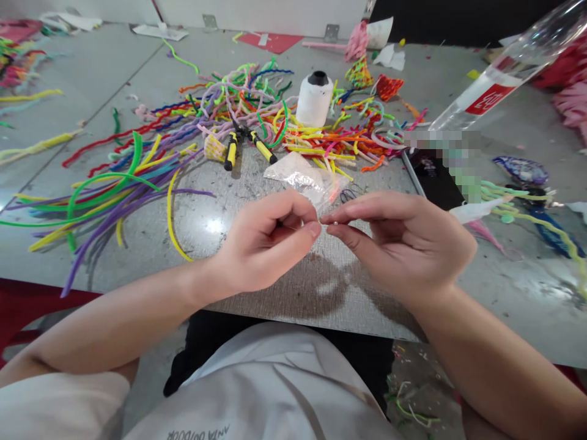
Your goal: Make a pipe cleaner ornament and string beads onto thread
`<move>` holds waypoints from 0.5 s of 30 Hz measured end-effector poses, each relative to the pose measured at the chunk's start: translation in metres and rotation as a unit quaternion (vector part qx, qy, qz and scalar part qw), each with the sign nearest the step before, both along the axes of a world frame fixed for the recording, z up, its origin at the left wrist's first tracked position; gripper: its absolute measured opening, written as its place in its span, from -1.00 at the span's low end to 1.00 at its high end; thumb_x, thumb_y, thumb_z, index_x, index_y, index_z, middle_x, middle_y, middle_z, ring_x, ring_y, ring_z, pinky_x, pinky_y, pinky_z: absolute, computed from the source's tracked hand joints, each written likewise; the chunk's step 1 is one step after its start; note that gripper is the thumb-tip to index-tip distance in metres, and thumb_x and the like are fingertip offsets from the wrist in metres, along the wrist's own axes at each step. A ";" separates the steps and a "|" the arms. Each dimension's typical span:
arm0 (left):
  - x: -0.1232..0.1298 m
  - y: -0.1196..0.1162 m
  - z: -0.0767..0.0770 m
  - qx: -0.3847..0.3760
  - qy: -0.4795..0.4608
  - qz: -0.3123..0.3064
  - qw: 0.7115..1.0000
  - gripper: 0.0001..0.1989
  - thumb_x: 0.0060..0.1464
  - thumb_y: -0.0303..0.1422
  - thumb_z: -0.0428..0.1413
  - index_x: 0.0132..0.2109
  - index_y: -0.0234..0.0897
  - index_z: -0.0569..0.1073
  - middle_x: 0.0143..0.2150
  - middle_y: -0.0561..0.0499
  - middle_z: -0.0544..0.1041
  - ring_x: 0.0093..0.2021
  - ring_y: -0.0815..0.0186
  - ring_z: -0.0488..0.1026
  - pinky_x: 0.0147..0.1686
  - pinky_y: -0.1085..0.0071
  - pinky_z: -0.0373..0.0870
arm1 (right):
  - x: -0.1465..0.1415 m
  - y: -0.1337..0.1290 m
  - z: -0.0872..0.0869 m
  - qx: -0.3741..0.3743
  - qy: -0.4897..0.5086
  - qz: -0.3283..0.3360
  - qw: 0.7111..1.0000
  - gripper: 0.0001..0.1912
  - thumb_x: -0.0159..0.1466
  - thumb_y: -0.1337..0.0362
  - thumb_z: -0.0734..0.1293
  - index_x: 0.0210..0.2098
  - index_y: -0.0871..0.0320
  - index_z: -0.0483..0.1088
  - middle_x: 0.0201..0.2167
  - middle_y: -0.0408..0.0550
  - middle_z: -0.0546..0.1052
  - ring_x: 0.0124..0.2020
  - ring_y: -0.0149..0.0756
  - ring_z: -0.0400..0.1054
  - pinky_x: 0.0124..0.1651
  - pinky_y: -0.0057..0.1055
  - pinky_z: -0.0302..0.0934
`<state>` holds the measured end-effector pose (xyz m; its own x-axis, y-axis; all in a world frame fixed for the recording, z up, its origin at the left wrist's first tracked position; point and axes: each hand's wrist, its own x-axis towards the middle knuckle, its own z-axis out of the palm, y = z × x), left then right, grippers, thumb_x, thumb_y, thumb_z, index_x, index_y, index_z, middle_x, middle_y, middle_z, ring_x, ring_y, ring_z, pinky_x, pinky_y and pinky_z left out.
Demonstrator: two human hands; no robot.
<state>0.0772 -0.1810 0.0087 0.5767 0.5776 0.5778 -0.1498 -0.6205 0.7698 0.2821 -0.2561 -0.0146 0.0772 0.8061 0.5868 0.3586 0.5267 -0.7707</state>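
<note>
My left hand point(275, 238) and my right hand point(398, 235) meet at the fingertips above the front of the table. A tiny pale, shiny piece, perhaps a bead point(336, 223), sits between my right thumb and forefinger. My left thumb and forefinger are pinched together right beside it; what they hold, if anything, is too small to make out. Just beyond the hands lies a clear plastic bag point(298, 174). A dark thin coil of wire or thread point(351, 195) shows behind my right fingers.
Yellow-and-black pliers point(232, 150) lie ahead among heaped coloured pipe cleaners point(183, 119). A white thread cone point(314, 101) stands behind the bag. At right are a clear bottle point(495, 85), partly blurred, and a dark phone-like slab point(433, 174). Long loose stems point(92, 201) spread at left.
</note>
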 end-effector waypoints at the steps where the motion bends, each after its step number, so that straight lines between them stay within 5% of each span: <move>1: 0.000 0.000 0.000 -0.001 0.001 0.000 1.000 -0.83 0.39 -0.43 0.20 -0.24 -0.21 0.45 -0.54 0.17 0.31 -0.58 0.50 0.17 -0.63 0.50 0.09 | -0.002 0.000 0.002 0.026 -0.008 -0.021 0.999 -0.66 0.32 0.29 0.62 -0.01 -0.30 0.64 -0.13 -0.21 0.75 -0.13 -0.08 0.69 0.01 -0.04 0.61; 4: 0.000 0.000 0.000 -0.003 0.003 -0.003 1.000 -0.83 0.38 -0.44 0.19 -0.25 -0.22 0.44 -0.54 0.17 0.32 -0.58 0.51 0.17 -0.63 0.51 0.09 | -0.006 0.000 0.006 0.066 -0.024 -0.050 0.996 -0.65 0.31 0.31 0.62 -0.02 -0.30 0.65 -0.18 -0.22 0.76 -0.20 -0.11 0.69 -0.11 -0.08 0.61; 15: -0.001 0.002 0.001 -0.006 0.003 -0.024 1.000 -0.84 0.38 -0.46 0.20 -0.24 -0.23 0.45 -0.52 0.17 0.36 -0.58 0.52 0.18 -0.63 0.52 0.08 | -0.010 0.002 0.007 0.023 0.052 0.017 0.998 -0.72 0.33 0.31 0.61 -0.07 -0.23 0.65 -0.22 -0.22 0.76 -0.25 -0.18 0.71 -0.24 -0.24 0.66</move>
<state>0.0760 -0.1795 0.0101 0.6069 0.5564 0.5674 -0.1747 -0.6032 0.7783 0.2721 -0.2543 -0.0072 0.1137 0.7815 0.6134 0.2595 0.5726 -0.7776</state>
